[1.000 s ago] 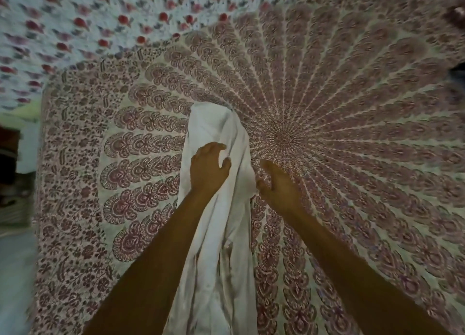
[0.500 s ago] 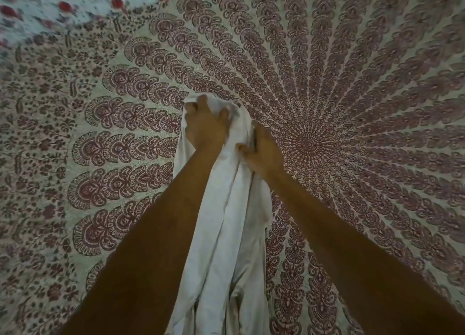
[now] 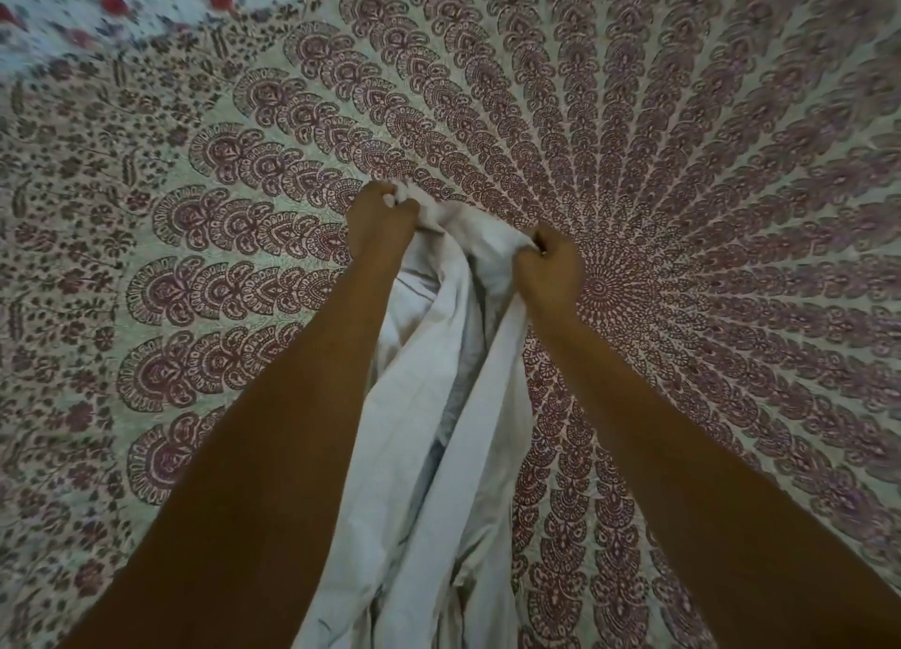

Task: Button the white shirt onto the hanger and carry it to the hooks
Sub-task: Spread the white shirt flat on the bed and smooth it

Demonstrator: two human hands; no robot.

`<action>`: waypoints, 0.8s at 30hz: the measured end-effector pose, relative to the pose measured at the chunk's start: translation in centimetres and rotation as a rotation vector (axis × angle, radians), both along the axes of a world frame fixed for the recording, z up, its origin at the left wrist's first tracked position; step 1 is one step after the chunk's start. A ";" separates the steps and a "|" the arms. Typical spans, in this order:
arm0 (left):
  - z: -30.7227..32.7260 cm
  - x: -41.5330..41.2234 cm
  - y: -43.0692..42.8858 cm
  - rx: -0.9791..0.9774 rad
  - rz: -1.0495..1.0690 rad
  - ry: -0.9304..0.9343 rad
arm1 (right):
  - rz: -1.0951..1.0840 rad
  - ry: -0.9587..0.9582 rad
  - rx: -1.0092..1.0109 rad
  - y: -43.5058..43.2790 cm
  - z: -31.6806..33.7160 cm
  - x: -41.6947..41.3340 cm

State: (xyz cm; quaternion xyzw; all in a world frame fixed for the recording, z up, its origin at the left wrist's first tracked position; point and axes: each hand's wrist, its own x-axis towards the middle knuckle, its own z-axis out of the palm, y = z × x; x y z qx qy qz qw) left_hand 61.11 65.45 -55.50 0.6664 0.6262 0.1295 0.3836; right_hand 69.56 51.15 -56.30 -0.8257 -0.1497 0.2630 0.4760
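Head view: crumpled white shirt (image 3: 434, 404) in both fists, left hand (image 3: 378, 224), right hand (image 3: 548, 270)

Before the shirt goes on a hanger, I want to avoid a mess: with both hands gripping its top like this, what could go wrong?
1. The left hand and right hand each clutch a bunched fistful of the white shirt, so the collar and button edge are hard to find; it may go on twisted.
2. The rest hangs crumpled between the forearms over the patterned bedspread and could crease further.
3. No hanger is in view, so a hand may have to let go.
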 end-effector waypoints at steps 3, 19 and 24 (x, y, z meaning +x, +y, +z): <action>1.8 -0.8 -0.8 0.072 -0.135 -0.072 | -0.068 -0.029 -0.042 -1.2 0.8 0.5; 14.5 -4.9 -8.8 0.176 -0.588 -0.187 | 0.281 0.396 0.227 -5.3 12.5 -2.6; 20.5 -5.6 -11.5 0.113 -0.593 -0.061 | 0.076 0.093 0.149 -8.1 15.5 -2.5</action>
